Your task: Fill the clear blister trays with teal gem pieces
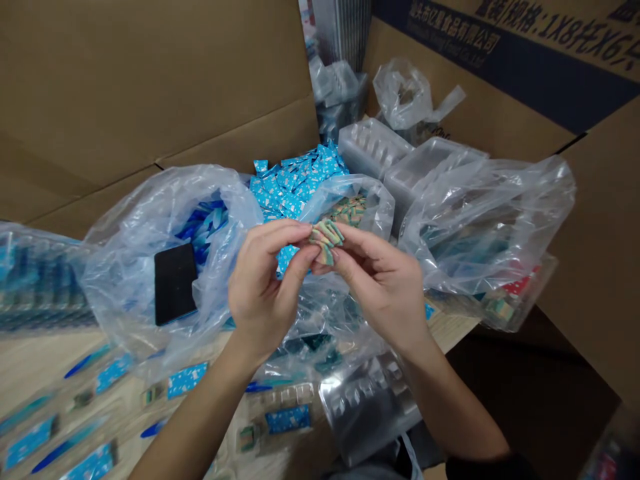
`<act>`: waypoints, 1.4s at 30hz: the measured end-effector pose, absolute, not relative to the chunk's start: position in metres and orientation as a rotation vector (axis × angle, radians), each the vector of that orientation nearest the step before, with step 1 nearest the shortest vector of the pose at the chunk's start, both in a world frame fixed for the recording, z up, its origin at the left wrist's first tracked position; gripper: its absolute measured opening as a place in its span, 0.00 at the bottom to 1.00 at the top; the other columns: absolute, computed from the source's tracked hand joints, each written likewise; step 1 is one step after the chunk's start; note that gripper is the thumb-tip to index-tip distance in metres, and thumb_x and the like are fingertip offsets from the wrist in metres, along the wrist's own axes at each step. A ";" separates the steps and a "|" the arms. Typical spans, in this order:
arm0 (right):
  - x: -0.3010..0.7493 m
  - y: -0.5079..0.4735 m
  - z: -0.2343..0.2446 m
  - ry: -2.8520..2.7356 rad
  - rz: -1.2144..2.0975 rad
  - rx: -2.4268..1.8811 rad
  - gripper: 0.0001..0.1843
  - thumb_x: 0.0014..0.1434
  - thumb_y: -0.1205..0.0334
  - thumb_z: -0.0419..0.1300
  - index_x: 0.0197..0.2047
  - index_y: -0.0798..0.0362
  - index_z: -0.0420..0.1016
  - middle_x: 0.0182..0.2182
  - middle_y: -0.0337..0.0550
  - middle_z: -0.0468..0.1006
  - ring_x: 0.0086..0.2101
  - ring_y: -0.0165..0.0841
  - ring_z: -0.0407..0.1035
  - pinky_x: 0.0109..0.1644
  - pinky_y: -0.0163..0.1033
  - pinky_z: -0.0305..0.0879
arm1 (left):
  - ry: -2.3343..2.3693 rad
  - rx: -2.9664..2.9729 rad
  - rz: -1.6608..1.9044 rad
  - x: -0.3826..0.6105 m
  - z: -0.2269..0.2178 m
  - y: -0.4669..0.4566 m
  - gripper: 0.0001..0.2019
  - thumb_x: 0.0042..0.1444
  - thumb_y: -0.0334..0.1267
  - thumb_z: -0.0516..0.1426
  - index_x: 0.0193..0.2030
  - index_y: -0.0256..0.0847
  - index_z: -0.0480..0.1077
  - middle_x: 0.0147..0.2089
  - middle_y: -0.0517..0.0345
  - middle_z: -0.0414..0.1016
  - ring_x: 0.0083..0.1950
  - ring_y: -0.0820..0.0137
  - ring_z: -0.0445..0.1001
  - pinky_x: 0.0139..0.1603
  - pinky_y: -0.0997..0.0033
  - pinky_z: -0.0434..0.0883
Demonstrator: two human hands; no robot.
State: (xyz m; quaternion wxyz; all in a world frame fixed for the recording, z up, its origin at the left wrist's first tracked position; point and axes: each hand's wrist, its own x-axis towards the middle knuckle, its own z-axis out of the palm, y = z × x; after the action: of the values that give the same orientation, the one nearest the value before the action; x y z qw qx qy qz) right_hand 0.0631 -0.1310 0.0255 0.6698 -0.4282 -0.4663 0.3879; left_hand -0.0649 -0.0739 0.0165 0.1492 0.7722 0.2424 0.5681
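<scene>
My left hand [267, 287] and my right hand [380, 283] meet in the middle of the view, fingers pinched together on a small stack of striped green-and-tan packets [326, 239]. Both hands grip it at the fingertips. Behind the hands a clear plastic bag [373, 200] holds more of the same striped packets. Under my hands lies crumpled clear plastic.
A heap of light blue sachets [295, 180] lies behind. At left a big clear bag [150, 227] holds dark blue pieces and a black flat object [175, 283]. Clear plastic trays [370, 147] stand at the back right, one tray [367, 407] lies near. Cardboard walls surround.
</scene>
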 end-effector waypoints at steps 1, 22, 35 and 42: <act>0.063 -0.131 0.026 -1.034 0.888 -0.963 0.13 0.62 0.67 0.60 0.49 0.52 0.78 0.44 0.38 0.84 0.39 0.28 0.80 0.45 0.34 0.80 | 0.693 2.263 1.624 -0.066 0.017 -0.075 0.15 0.62 0.31 0.60 0.54 0.50 0.72 0.46 0.59 0.78 0.49 0.69 0.77 0.50 0.65 0.77; 0.059 -0.131 0.023 -0.862 0.901 -0.968 0.09 0.58 0.67 0.63 0.43 0.50 0.80 0.38 0.38 0.85 0.38 0.30 0.80 0.43 0.37 0.81 | 0.679 2.604 1.538 -0.064 0.024 -0.076 0.09 0.61 0.29 0.58 0.47 0.44 0.70 0.44 0.55 0.73 0.47 0.69 0.74 0.48 0.67 0.75; 0.063 -0.132 0.019 -0.920 0.873 -0.975 0.10 0.59 0.67 0.62 0.45 0.50 0.79 0.38 0.37 0.85 0.34 0.29 0.81 0.41 0.36 0.81 | 0.673 2.228 1.383 -0.062 0.032 -0.072 0.05 0.62 0.32 0.59 0.41 0.47 0.71 0.41 0.59 0.74 0.45 0.69 0.75 0.48 0.65 0.75; 0.065 -0.135 0.019 -0.942 0.897 -0.946 0.12 0.61 0.67 0.62 0.47 0.49 0.81 0.38 0.37 0.85 0.32 0.28 0.81 0.40 0.35 0.80 | 0.685 2.288 1.483 -0.063 0.028 -0.074 0.11 0.61 0.30 0.60 0.48 0.49 0.73 0.42 0.60 0.77 0.44 0.71 0.77 0.46 0.68 0.76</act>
State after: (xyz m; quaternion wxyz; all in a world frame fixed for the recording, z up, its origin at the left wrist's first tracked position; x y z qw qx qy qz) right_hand 0.0651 -0.1347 0.0188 0.6939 -0.4237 -0.4217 0.4015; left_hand -0.0626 -0.0736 0.0277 0.1643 0.8027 0.2405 0.5204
